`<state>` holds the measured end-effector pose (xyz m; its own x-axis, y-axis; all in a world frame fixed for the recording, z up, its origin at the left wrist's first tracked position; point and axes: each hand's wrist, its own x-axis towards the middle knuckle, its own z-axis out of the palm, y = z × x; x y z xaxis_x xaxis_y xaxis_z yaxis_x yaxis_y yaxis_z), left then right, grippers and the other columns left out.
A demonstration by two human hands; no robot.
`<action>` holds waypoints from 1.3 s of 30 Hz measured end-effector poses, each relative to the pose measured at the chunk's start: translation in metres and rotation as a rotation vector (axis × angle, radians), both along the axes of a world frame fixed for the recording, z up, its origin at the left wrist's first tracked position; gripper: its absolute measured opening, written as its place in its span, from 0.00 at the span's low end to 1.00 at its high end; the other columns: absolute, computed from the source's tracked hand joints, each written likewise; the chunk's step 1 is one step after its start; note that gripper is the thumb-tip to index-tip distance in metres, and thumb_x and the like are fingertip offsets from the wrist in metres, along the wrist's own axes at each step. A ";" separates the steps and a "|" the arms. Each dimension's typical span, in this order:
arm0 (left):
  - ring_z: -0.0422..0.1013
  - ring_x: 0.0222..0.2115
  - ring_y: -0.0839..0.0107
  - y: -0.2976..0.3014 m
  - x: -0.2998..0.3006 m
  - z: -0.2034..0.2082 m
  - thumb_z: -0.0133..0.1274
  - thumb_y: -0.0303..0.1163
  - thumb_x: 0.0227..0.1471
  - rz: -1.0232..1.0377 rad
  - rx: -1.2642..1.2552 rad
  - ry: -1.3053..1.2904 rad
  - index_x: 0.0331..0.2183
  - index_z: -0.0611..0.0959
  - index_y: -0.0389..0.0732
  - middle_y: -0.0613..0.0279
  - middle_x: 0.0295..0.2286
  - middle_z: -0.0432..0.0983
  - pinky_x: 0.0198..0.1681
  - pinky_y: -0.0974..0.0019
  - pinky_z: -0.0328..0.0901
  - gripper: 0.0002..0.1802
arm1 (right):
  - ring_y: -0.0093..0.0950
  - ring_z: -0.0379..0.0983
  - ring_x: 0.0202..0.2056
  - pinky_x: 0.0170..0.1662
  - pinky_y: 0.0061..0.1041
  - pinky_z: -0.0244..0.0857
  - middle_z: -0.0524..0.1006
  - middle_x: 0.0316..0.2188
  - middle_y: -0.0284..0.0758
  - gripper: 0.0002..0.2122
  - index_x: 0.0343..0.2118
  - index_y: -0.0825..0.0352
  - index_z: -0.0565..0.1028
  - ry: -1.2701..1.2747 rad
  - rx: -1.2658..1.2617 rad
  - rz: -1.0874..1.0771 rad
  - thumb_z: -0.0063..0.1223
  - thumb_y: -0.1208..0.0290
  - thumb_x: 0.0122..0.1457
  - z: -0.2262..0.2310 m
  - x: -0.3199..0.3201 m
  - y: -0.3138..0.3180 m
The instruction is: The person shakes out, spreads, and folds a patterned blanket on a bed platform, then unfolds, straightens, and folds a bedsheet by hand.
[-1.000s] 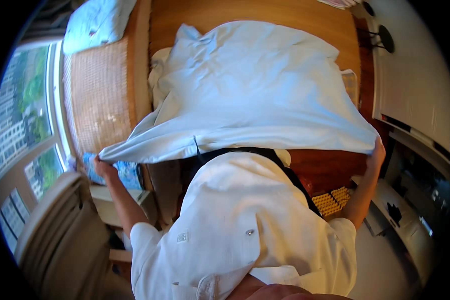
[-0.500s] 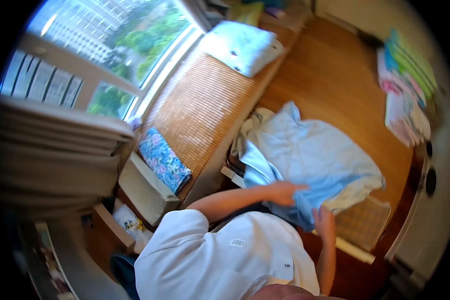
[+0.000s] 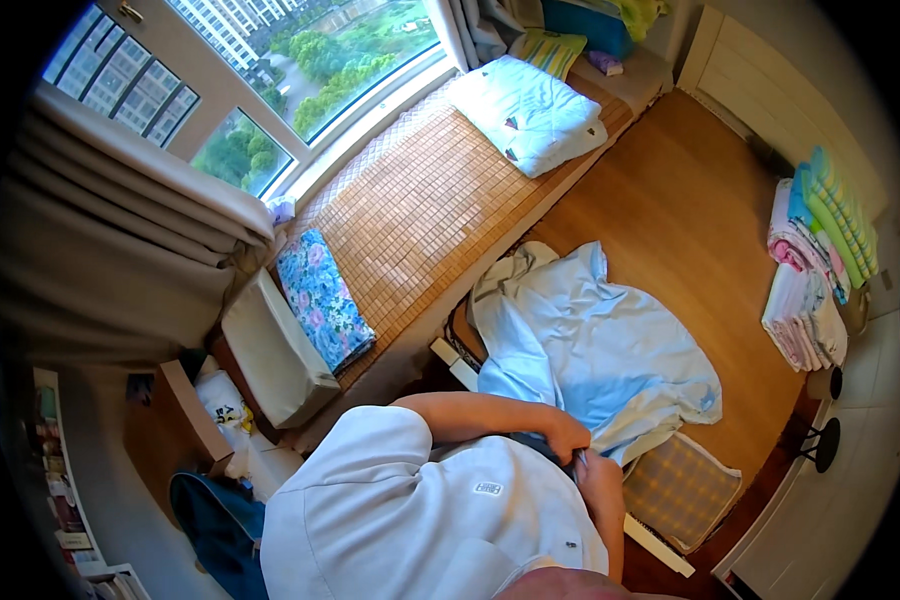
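A large light-blue cloth (image 3: 610, 335), like a bed sheet or cover, lies rumpled over the near part of the bed. Its near edge runs up to my hands, close in front of my body. My left hand (image 3: 567, 435) is closed, its fingers pinched on that edge. Right beside it, my right hand (image 3: 600, 480) is closed too, and a bit of bluish cloth shows between the two hands. The fingertips are partly hidden. A beige cloth (image 3: 510, 272) lies bunched under the far-left side of the blue cloth.
Brown matting (image 3: 670, 200) covers the bed. A checked pad (image 3: 685, 490) lies at its near-right corner. Folded bedding (image 3: 805, 310) is stacked on the right. The window seat (image 3: 420, 200) carries a white folded quilt (image 3: 530, 115) and a blue floral bundle (image 3: 325, 300).
My hands have come together and closer to my body, drawing the cloth's edge with them. More of the checked pad shows. The view has shifted too.
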<state>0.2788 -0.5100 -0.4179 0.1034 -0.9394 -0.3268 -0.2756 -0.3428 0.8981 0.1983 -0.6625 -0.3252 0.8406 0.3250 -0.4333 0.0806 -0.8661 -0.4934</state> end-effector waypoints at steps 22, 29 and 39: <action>0.68 0.16 0.71 0.002 0.030 0.026 0.56 0.40 0.48 0.571 -0.086 0.214 0.23 0.80 0.34 0.58 0.14 0.72 0.21 0.63 0.61 0.17 | 0.18 0.64 0.23 0.27 0.22 0.60 0.70 0.19 0.31 0.05 0.31 0.71 0.71 -0.207 0.475 -0.561 0.53 0.75 0.59 -0.056 -0.031 -0.059; 0.68 0.17 0.74 -0.001 0.030 0.026 0.57 0.40 0.48 0.628 -0.112 0.145 0.23 0.79 0.33 0.55 0.15 0.72 0.21 0.63 0.61 0.17 | 0.17 0.68 0.28 0.33 0.18 0.63 0.73 0.27 0.29 0.04 0.34 0.71 0.70 -0.039 0.812 -0.793 0.49 0.76 0.62 -0.070 -0.031 -0.068; 0.68 0.21 0.78 0.007 0.046 0.026 0.59 0.37 0.50 0.547 -0.105 0.190 0.29 0.84 0.39 0.62 0.19 0.76 0.25 0.66 0.65 0.11 | 0.18 0.62 0.27 0.32 0.20 0.61 0.67 0.23 0.26 0.09 0.29 0.65 0.69 -0.017 0.617 -0.756 0.60 0.74 0.53 -0.060 -0.013 -0.069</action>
<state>0.3252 -0.5029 -0.3921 0.5307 -0.7945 -0.2950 0.0851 -0.2963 0.9513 0.1854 -0.7318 -0.3853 0.9254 -0.1366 -0.3536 -0.3785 -0.2826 -0.8814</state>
